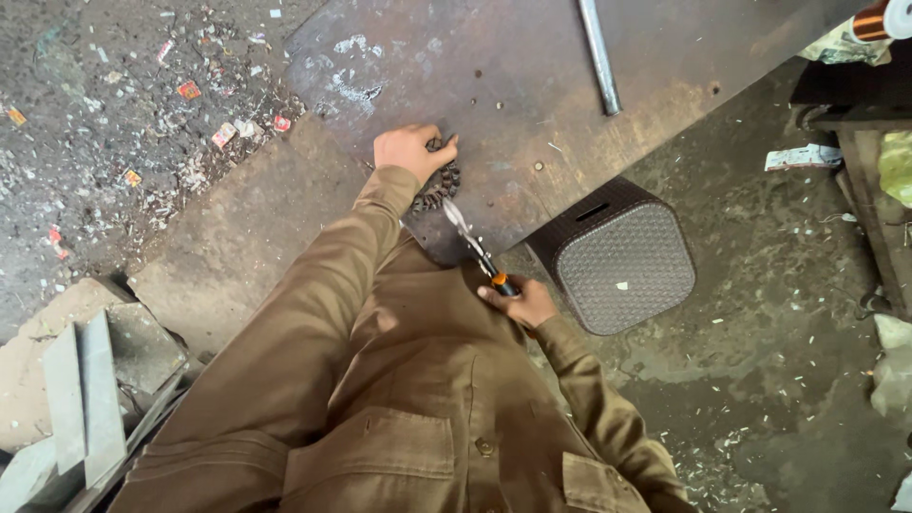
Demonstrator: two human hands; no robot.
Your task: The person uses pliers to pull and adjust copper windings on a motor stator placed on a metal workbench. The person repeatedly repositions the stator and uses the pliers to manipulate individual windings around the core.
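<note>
The left hand [410, 150] presses closed on a dark ring [439, 186] on the plate [532, 76]. The right hand [518, 302], at the plate's near edge, grips pliers [472, 247] whose tips reach the ring.

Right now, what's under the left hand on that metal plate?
Under the left hand lies a dark, coiled, beaded-looking piece on the rusty metal plate. Its lower curl shows beside the pliers held by the right hand; the part beneath the palm is covered.
</note>
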